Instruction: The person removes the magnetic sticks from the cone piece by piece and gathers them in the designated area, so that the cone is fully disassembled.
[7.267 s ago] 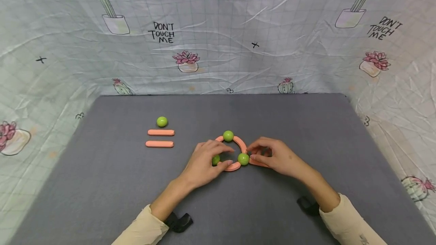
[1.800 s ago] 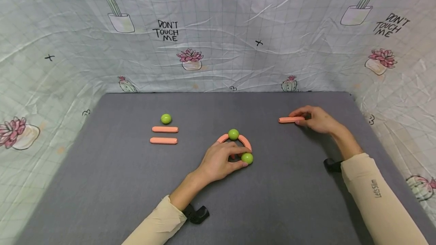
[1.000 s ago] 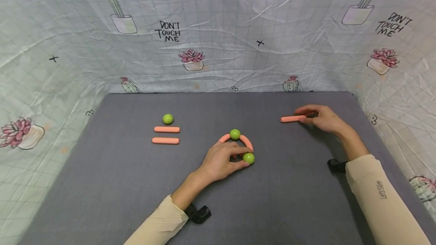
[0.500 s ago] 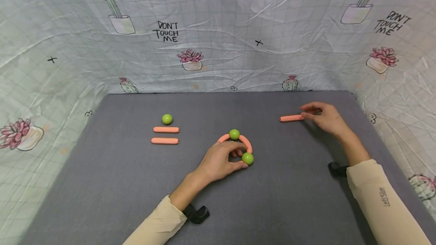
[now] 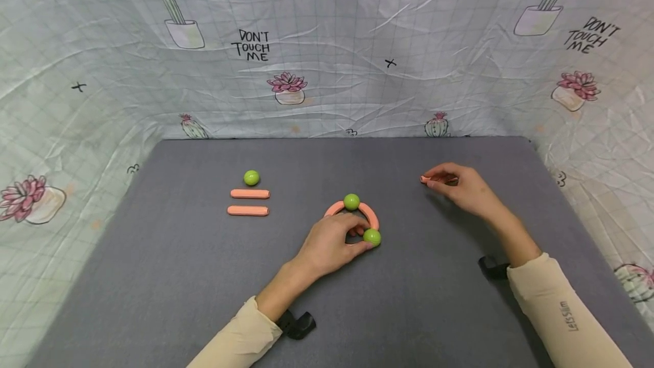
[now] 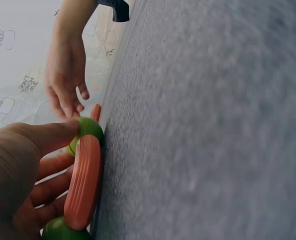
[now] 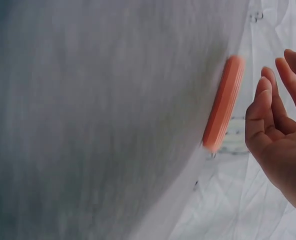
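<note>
Near the table's middle, a ring of curved orange pieces (image 5: 370,214) and green balls lies flat, its left part hidden by my left hand (image 5: 327,246). My left thumb touches the green ball (image 5: 372,237) at the ring's right, with the fingers curled on its other side. In the left wrist view, this thumb lies on the green ball (image 6: 90,129) at the end of a curved orange piece (image 6: 83,182). My right hand (image 5: 462,186) hovers over a straight orange stick (image 5: 425,179). The right wrist view shows its loosely bent fingers apart from the stick (image 7: 224,104).
To the left lie two straight orange sticks (image 5: 250,193) and a loose green ball (image 5: 251,178). Another green ball (image 5: 351,202) tops the ring. A printed cloth (image 5: 337,55) hangs behind and beside the grey table (image 5: 179,277).
My right hand earlier carried the straight stick from beside the ring to the far right; now its fingers have released it and moved left above it. My left index finger has shifted slightly off the ball.
</note>
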`<action>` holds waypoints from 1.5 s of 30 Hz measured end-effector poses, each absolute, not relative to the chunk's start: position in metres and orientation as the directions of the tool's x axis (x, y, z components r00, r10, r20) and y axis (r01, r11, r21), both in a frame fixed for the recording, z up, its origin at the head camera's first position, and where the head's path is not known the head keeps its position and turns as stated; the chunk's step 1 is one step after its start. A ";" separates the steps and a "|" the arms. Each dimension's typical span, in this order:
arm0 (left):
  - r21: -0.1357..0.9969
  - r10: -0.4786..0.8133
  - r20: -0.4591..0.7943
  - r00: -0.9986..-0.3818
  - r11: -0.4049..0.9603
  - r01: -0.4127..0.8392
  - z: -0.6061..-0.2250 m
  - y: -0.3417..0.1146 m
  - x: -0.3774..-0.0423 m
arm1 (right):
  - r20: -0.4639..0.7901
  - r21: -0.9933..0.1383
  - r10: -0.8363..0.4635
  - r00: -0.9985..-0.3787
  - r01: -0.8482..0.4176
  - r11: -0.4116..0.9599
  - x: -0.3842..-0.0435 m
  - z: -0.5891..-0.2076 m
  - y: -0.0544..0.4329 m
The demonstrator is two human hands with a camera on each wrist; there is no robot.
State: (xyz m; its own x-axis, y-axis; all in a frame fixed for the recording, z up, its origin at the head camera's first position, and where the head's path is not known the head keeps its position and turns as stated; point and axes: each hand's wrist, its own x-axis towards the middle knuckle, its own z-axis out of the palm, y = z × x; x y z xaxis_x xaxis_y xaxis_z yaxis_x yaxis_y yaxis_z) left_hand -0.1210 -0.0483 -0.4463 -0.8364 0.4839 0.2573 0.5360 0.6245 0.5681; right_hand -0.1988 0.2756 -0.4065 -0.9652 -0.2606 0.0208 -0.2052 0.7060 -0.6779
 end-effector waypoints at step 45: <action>0.533 0.503 0.218 -0.836 0.656 0.534 -0.448 -0.079 -0.120 | -0.120 -0.793 -0.631 -0.767 -0.308 0.526 -0.168 -0.418 0.196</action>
